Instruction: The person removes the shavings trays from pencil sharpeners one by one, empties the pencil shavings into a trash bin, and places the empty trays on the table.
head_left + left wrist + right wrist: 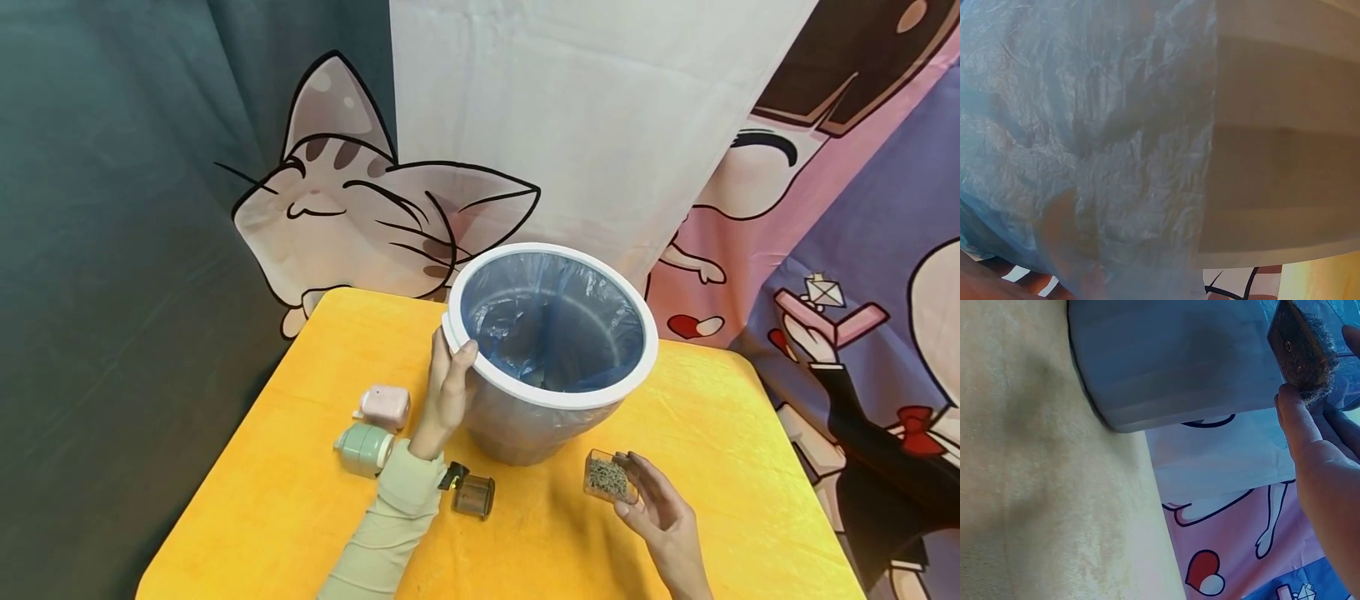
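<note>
A trash can (pixel 517 425) with a white rim and a blue plastic liner (pixel 555 325) stands tilted on the table. My left hand (pixel 447 387) grips its rim at the left, thumb over the edge. In the left wrist view the liner (pixel 1135 156) hangs over the can's wall (pixel 1279 156), and part of the hand shows in the lower left corner. My right hand (pixel 663 517) pinches a small clear box (pixel 609 476) heaped with grey-green fluffy bits, in front of the can. The right wrist view shows this box (pixel 1297 350) tipped between fingertips and thumb.
A small brown see-through container (pixel 474 497) lies by my left forearm. Left of that arm are a green jar-like thing (pixel 363 448) and a pink one (pixel 386 406). They are on a yellow-covered table (pixel 262 500), with printed cloth (pixel 570 125) hanging behind it.
</note>
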`<state>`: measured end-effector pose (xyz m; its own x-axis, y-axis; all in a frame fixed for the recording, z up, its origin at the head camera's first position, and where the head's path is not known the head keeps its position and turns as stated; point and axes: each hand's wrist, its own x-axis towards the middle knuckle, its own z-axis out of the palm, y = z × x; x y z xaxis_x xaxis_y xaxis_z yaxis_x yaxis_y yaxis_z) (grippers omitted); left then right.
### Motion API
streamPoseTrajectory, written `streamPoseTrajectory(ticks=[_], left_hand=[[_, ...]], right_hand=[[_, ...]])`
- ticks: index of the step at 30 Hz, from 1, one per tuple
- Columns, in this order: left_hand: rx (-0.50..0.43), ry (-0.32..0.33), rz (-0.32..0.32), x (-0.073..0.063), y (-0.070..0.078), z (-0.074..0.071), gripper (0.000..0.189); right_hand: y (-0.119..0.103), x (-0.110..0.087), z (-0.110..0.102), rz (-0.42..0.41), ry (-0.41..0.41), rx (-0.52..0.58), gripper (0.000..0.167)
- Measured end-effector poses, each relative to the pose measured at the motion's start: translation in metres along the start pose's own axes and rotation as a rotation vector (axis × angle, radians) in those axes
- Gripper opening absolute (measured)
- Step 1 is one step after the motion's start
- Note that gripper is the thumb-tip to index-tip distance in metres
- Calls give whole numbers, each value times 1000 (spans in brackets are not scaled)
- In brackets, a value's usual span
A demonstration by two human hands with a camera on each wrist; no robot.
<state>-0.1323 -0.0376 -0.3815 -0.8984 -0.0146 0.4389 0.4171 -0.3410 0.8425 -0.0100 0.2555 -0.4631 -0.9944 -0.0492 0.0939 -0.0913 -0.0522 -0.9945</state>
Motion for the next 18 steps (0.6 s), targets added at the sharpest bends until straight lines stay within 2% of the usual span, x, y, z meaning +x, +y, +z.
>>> streamPoseTrajectory(ticks=[5,9,15,18], left_hand=[[17,1,-3,-2,13,5,61],[27,1,-4,-1,14,5,60],[24,-4,-6,-1,13,5,61],[26,-8,-5,-1,13,5,61]], right_hand=[[0,4,-3,-62,-13,0,64],[-3,7,-5,-122,-20,10,64],[-11,10,-9,-119,14,19,64],[-14,11,-11,-144,7,23,64]])
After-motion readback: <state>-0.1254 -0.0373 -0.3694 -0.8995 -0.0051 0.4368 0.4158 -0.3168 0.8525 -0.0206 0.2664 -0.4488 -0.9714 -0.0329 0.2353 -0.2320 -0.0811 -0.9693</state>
